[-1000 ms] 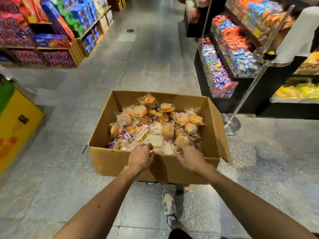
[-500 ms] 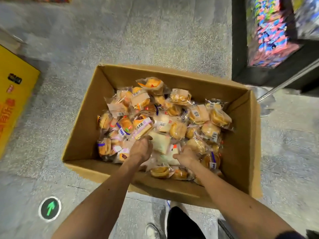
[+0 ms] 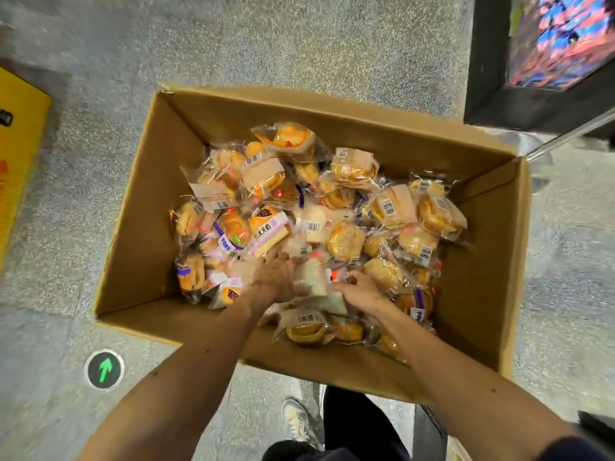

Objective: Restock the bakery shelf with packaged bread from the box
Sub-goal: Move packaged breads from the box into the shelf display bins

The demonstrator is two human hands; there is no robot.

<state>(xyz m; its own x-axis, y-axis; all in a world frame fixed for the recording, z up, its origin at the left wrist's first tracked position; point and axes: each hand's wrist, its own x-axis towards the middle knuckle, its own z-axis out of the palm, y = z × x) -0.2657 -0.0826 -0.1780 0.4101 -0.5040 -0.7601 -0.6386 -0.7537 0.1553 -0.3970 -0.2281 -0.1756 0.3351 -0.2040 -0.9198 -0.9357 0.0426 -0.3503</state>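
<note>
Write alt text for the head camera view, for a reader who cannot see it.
Two bare hands reach into an open cardboard box heaped with packaged bread, standing on a speckled floor. The left hand rests on the packets; the right hand pinches a pale packet.

This is a shop. Around both hands, a cardboard box (image 3: 149, 227) is heaped with barcoded packs of bread (image 3: 346, 241). Well beyond the right hand (image 3: 361, 289) and off to its right, a black display shelf (image 3: 486, 61) carries bright packaged goods, which are blurred. Far to the left of the left hand (image 3: 276, 277) stands a yellow printed display (image 3: 20, 144). Nearer the person than that hand, the speckled floor (image 3: 299, 44) bears a round green arrow marker (image 3: 104, 370).
</note>
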